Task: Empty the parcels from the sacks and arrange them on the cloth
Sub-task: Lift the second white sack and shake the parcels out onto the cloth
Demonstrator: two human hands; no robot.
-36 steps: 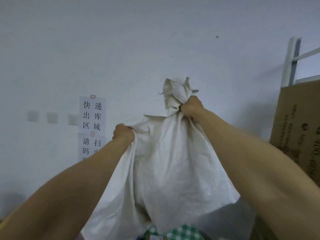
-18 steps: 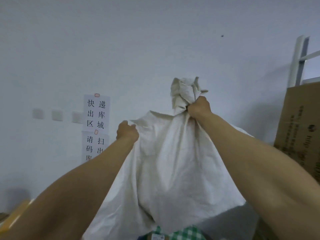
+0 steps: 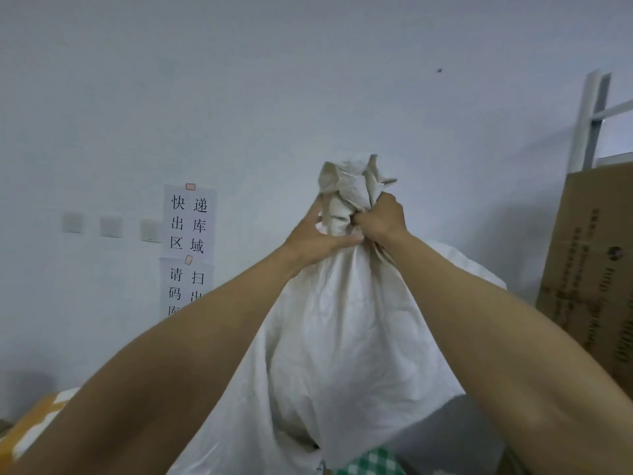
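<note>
Holding a white sack point(image 3: 342, 320) high by its bunched neck: right hand point(image 3: 380, 222) clenched in a tight fist round the gather, left hand point(image 3: 317, 240) just beside it, fingers point(image 3: 313, 210) loosely spread up the neck's left side, thumb laid across beneath, so cupping rather than squeezing. Hanging limp before a pale wall point(image 3: 308, 80), bottom edge above a strip of green checked cloth point(image 3: 371, 461). Flanked by a cardboard box point(image 3: 596, 269) at right, with paper signs point(image 3: 190, 221) and wall switches point(image 3: 111, 226) at left.

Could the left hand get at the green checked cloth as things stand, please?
Probably not: the left hand and right hand both grip the white sack high up, and it hangs over the green checked cloth.
</note>
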